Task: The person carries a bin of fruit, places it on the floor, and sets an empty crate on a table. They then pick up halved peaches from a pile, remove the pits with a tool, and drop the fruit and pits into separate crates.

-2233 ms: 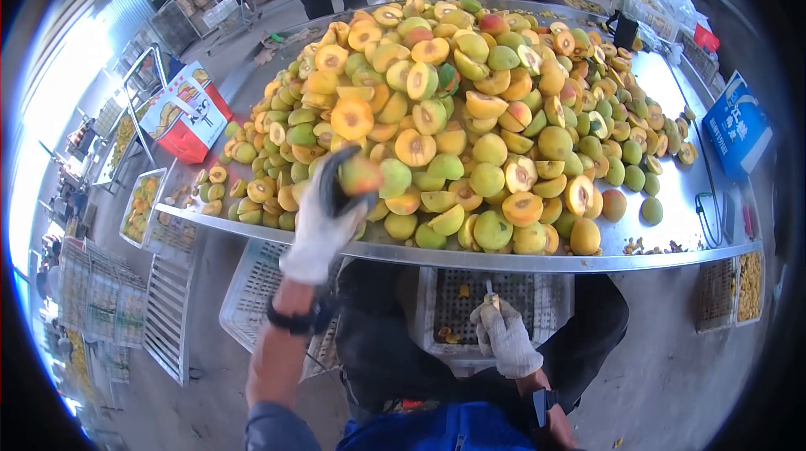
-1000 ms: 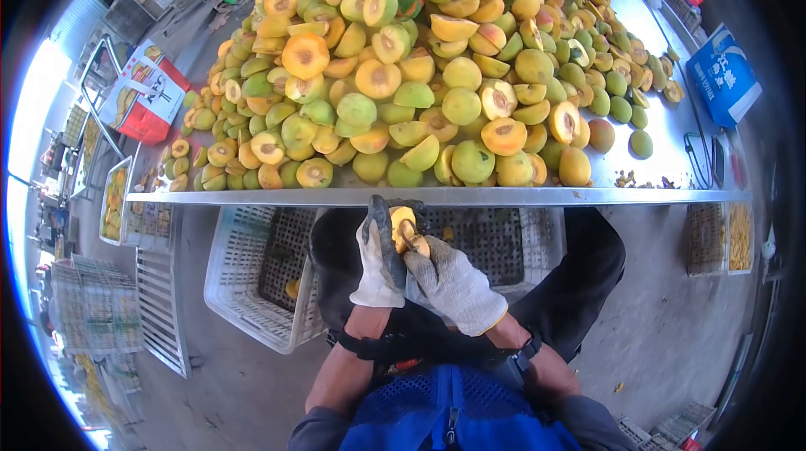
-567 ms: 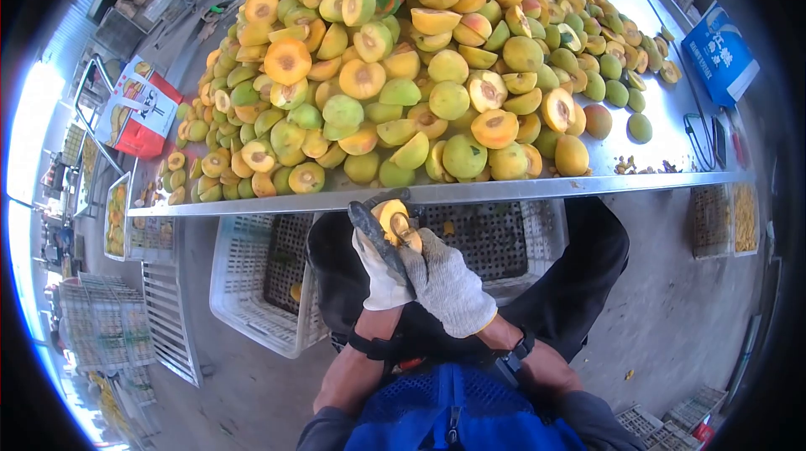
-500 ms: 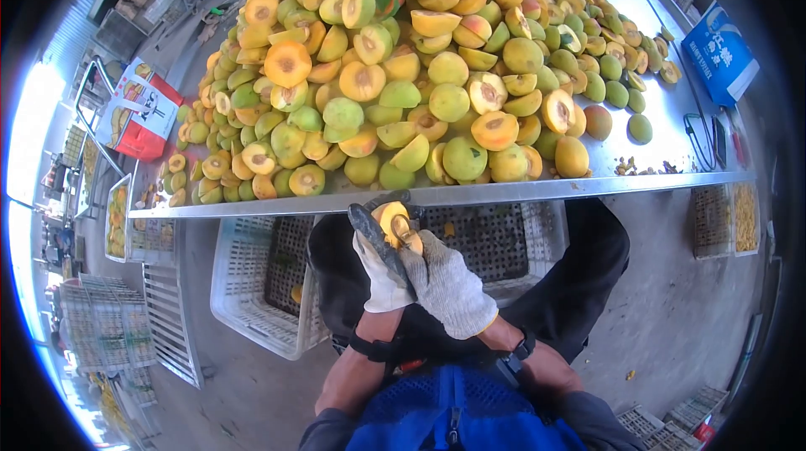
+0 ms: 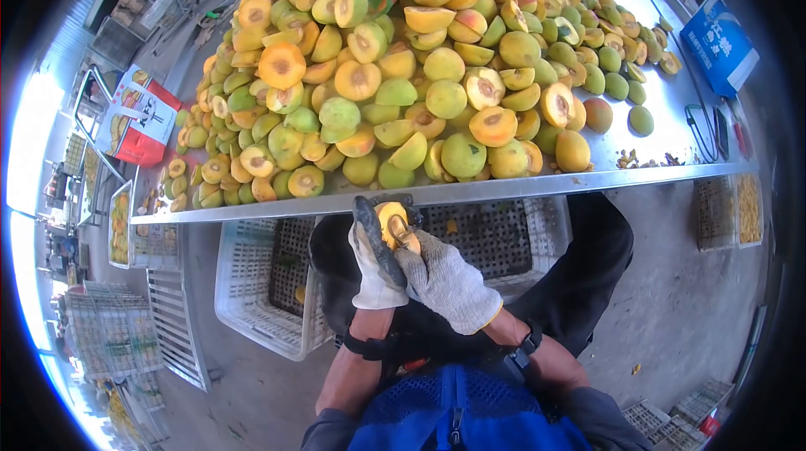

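Note:
My left hand (image 5: 375, 256), in a white glove with a dark palm, is wrapped around a yellow-orange fruit piece (image 5: 390, 220) just below the table's front edge. Against that fruit, my right hand (image 5: 441, 276), in a light knitted glove, is closed on a small curved tool (image 5: 408, 238) with a brownish, ring-like end. Its handle is hidden in the fingers. Beyond both hands, a large heap of green and orange fruit (image 5: 361, 80), many pieces cut in half, covers much of the metal table (image 5: 470, 191).
White plastic crates (image 5: 243, 317) stand under the table edge. A red and white bag (image 5: 138, 128) is at the left, a blue box (image 5: 720, 46) at the right. Beside that box lie a phone (image 5: 720, 133) and a cord. More crates (image 5: 715, 214) stand at the far right.
Both hands stay together at the fruit with only slight shifts. The view has tilted a little; the heap appears otherwise the same.

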Demonstrator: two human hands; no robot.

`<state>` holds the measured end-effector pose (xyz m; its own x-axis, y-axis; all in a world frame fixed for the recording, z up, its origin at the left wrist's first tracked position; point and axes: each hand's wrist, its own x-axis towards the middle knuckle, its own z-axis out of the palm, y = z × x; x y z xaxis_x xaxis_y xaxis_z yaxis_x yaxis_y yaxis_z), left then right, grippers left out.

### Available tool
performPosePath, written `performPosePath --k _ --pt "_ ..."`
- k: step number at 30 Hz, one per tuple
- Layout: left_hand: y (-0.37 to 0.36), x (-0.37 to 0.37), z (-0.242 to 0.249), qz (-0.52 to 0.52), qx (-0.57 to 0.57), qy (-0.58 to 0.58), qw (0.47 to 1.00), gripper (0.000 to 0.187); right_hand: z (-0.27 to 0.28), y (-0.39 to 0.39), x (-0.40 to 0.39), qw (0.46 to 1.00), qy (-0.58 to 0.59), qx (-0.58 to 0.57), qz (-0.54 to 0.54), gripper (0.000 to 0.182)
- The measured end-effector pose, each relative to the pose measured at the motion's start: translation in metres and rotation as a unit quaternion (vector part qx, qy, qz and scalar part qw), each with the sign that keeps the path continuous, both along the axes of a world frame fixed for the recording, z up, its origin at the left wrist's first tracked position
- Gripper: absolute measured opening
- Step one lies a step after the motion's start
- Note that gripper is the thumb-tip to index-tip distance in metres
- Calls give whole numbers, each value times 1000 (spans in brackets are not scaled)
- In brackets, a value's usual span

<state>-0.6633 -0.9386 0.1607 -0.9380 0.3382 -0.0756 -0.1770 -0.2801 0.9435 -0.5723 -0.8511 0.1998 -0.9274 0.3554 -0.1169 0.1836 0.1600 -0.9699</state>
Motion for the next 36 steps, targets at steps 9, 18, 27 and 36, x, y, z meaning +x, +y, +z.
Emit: performPosePath --k 9,18,27,36 --pt "-3 -3 -3 -23 -129 149 980 49 -12 -4 2 999 -19 -49 -2 34" --pt "-3 -12 1 -33 52 -34 998 49 -7 -13 -2 998 58 7 -25 29" --pt "4 -10 -8 15 23 21 999 51 1 -7 -4 999 34 -3 -42 29" --pt "0 -17 -13 5 -62 47 997 54 -4 2 -8 1000 17 -4 12 30"
